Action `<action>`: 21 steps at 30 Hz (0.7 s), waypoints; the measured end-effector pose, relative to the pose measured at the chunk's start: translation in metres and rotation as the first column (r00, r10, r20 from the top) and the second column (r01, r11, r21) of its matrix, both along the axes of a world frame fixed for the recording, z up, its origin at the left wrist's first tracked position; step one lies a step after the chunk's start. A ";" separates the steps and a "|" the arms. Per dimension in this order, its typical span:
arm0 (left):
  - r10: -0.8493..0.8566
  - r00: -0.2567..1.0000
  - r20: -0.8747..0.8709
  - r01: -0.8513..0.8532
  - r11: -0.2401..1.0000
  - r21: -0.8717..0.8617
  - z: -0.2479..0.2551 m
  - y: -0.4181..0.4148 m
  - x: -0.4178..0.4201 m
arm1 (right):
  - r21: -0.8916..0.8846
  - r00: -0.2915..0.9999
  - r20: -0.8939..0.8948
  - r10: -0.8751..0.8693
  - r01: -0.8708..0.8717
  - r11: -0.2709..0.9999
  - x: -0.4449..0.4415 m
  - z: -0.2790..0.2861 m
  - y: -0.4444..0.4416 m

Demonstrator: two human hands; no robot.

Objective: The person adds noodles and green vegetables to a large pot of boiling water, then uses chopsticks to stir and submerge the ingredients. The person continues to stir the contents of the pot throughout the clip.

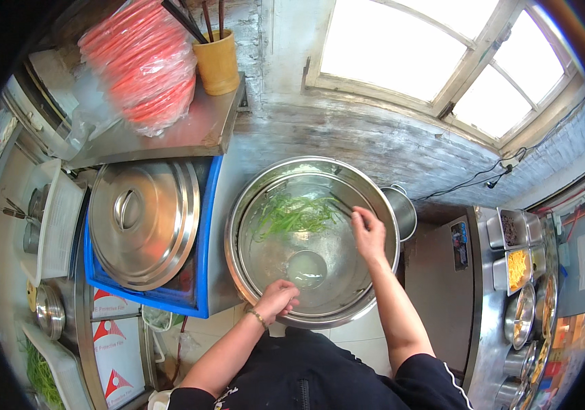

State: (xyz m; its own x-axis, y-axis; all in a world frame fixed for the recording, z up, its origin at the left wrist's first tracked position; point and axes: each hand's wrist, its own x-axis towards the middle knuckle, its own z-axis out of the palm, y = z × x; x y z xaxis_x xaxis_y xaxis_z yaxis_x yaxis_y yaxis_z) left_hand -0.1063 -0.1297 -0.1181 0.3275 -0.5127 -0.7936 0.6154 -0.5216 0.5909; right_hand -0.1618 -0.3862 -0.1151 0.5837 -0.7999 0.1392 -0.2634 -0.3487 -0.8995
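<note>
Before me stands a large round stainless steel pot [235, 246] holding clear liquid. Long green leafy strands [297, 214] float in its far half. My right hand [369, 233], over the pot's right side, grips dark chopsticks [342, 207] whose tips reach the right end of the greens. At the near left rim hovers my left hand [279, 299], its fingers curled; whether something is pinched in them is hidden. Just beyond those fingers is a pale round shape [307, 269] in the liquid, which could be a bowl or part of the pot.
Left of the pot, a big steel lid [144, 225] lies over a blue-rimmed unit [201, 277]. Above it, a steel shelf [210, 123] bears a chopstick holder [216, 64] and a plastic-wrapped red stack [141, 72]. At right, a counter holds steel food containers [500, 271]. A metal pail [400, 212] stands behind.
</note>
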 end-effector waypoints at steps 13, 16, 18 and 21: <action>0.021 0.996 -0.083 -0.025 0.999 -0.041 -0.010 -0.002 0.003 | 0.194 0.988 0.037 -0.150 0.140 0.971 -0.024 -0.010 0.003; 0.047 0.995 -0.086 -0.050 0.998 -0.036 -0.005 0.001 0.003 | 0.363 0.962 0.207 -0.181 0.096 0.927 -0.003 -0.015 0.017; 0.065 0.994 -0.091 -0.067 0.998 -0.019 0.000 0.001 0.003 | 0.370 0.964 0.227 -0.138 0.046 0.928 0.004 -0.007 0.019; 0.073 0.994 -0.087 -0.076 0.997 -0.024 -0.002 0.003 0.003 | 0.341 0.966 0.252 -0.060 -0.031 0.940 0.008 0.001 0.020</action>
State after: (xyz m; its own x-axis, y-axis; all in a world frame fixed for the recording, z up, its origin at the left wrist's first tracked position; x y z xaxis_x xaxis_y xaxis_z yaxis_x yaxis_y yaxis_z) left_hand -0.1036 -0.1263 -0.1205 0.2967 -0.5112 -0.8066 0.7010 -0.4570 0.5475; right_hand -0.1542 -0.3658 -0.1139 0.5527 -0.8334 0.0004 -0.0120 -0.0085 -0.9999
